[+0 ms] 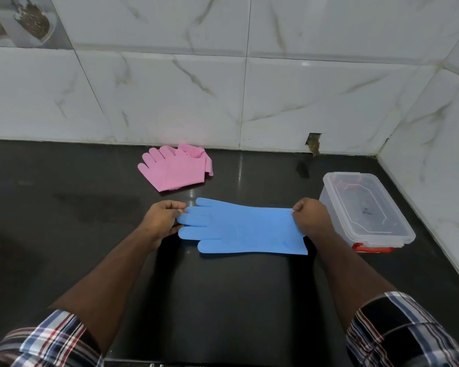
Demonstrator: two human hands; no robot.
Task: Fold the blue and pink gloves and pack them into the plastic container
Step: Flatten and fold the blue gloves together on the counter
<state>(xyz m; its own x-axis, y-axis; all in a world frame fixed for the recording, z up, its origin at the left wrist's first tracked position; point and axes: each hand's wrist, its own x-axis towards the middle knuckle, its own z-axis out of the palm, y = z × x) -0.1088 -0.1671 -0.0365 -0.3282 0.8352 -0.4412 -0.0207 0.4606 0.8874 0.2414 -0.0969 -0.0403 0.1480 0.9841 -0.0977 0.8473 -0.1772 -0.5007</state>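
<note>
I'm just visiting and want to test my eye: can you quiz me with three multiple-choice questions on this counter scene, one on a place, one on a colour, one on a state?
1. Where does the plastic container stand?
A. Left of the gloves
B. At the right, near the corner wall
C. On the pink glove

2. What colour is the glove stretched between the left hand and right hand?
A. Blue
B. Pink
C. Green

3. How is the container?
A. Lid off
B. Tipped over
C. Lid on

Answers: 1 B, it stands right of the blue glove. 2 A, the pink glove lies untouched by the wall. 3 C, the clear lid covers it.
</note>
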